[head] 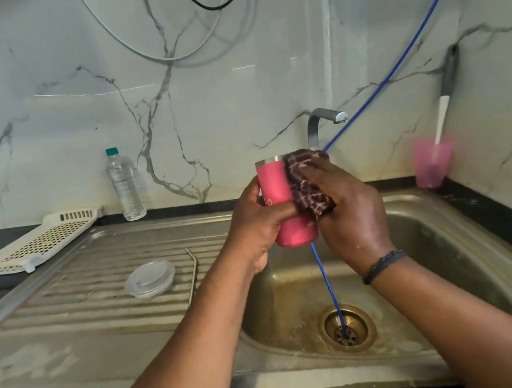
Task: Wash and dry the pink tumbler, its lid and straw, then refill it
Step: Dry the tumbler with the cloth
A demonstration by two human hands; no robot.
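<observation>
Tumbler [283,203] upright, left hand [259,223] fingers wrapping it; right hand [348,212] pressing cloth [308,185] against it.

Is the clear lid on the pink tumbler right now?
No, the lid lies on the draining board beside the metal straw, while the tumbler is open-topped.

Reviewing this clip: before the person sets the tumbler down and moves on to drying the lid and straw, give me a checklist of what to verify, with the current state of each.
1. Left hand grips the pink tumbler firmly: ok.
2. Right hand presses the checked cloth against the tumbler's side: ok.
3. Tumbler fully dry, inside and out: cannot tell.
4. Clear lid within reach on the drainboard: ok.
5. Metal straw on the drainboard beside the lid: ok.
6. Tap turned off: cannot tell.
</observation>
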